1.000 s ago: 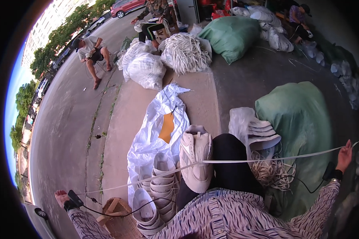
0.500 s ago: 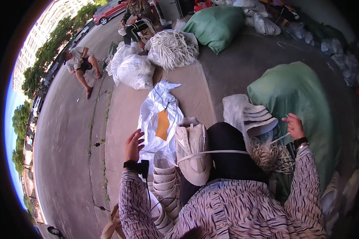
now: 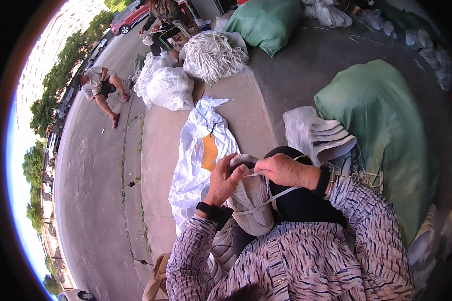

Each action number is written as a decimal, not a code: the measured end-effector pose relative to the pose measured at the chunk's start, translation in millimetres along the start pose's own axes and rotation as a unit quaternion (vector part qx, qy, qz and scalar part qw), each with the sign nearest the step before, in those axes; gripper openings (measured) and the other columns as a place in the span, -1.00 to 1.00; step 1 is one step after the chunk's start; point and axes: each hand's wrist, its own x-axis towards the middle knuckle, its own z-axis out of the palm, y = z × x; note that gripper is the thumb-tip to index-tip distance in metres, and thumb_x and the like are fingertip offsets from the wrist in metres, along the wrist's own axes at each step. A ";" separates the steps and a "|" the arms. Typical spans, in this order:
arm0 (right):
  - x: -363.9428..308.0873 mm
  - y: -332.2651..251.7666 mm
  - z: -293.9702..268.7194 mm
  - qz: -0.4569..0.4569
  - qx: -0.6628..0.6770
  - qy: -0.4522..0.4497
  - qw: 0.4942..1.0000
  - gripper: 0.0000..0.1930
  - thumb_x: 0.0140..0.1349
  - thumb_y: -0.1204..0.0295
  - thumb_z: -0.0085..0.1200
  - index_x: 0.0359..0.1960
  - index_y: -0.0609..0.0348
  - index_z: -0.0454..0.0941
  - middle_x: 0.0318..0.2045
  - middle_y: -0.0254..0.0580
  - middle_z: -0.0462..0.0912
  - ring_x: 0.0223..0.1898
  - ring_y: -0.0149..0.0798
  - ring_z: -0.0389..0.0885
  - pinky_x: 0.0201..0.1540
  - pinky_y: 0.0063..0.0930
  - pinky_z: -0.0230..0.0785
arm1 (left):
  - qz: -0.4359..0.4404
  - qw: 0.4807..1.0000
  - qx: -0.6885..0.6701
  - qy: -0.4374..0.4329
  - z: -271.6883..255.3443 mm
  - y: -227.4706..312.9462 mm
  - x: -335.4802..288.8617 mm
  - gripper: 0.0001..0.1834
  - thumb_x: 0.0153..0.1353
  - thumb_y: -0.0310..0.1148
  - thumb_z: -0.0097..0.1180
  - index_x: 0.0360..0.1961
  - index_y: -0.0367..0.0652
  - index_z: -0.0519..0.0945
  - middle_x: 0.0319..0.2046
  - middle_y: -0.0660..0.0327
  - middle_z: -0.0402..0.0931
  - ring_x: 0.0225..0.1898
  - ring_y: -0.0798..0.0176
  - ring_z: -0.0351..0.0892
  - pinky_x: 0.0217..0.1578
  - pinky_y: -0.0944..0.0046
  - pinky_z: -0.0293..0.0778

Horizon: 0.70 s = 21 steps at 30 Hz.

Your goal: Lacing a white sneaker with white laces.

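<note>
A pale beige sneaker (image 3: 256, 223) rests on my lap, its toe pointing towards me. At the far end of it, my left hand (image 3: 224, 184) is closed on the side of the shoe's opening, thumb over the eyelet edge. My right hand (image 3: 286, 170) pinches a cream shoelace (image 3: 285, 192) just above the shoe's throat. The lace also loops across the toe part. Both hands hide much of the tongue and upper eyelets.
Stacked shoes (image 3: 222, 247) stand left of my lap. A white plastic sack (image 3: 183, 183) lies ahead. Right are curved white pieces (image 3: 334, 136), loose laces (image 3: 369, 175) and a large green sack (image 3: 381, 110). Further off, a person (image 3: 101, 88) sits near bulging white bags (image 3: 171, 89).
Both hands have come inward from wide apart to the shoe's opening. The lace, pulled taut across the shoe before, now hangs in looser loops.
</note>
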 end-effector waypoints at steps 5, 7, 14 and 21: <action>10.4 5.4 6.4 0.017 -0.053 -0.038 0.998 -0.84 0.26 0.42 0.00 -0.26 0.16 0.63 -0.40 0.09 0.67 -0.29 0.13 0.67 -0.18 -0.10 0.48 | 0.014 0.998 0.059 0.017 2.0 -9.5 8.8 -0.26 0.16 0.06 0.23 0.18 -0.32 0.43 -0.02 -0.06 0.52 0.05 0.06 0.55 0.05 0.17 0.43; 12.2 5.5 4.4 0.017 -0.009 -0.022 1.000 -0.84 0.25 0.45 0.01 -0.26 0.20 0.63 -0.42 0.07 0.67 -0.32 0.05 0.69 -0.21 -0.18 0.50 | -0.007 0.998 0.045 0.031 5.2 -7.5 14.4 -0.25 0.17 0.07 0.23 0.20 -0.31 0.40 0.00 -0.08 0.51 0.05 0.00 0.55 0.06 0.15 0.43; -30.8 4.7 12.8 0.094 0.139 0.236 0.957 -0.88 0.23 0.57 0.02 -0.29 0.32 0.60 -0.45 -0.10 0.65 -0.49 -0.26 0.68 -0.37 -0.44 0.50 | 0.244 0.912 0.315 0.102 14.4 39.7 -1.4 -0.65 0.09 -0.42 0.26 -0.06 -0.12 0.56 -0.23 0.13 0.53 -0.13 0.03 0.56 -0.23 0.08 0.50; -62.0 -2.4 34.0 0.058 -0.042 0.148 0.986 -0.90 0.17 0.55 0.01 -0.40 0.24 0.58 -0.38 0.05 0.64 -0.28 0.06 0.65 -0.19 -0.17 0.51 | 0.132 0.889 0.432 -0.076 52.9 51.3 -34.7 -0.92 0.16 -0.34 0.09 -0.39 -0.07 0.57 -0.37 0.20 0.50 -0.23 0.06 0.57 -0.36 0.04 0.54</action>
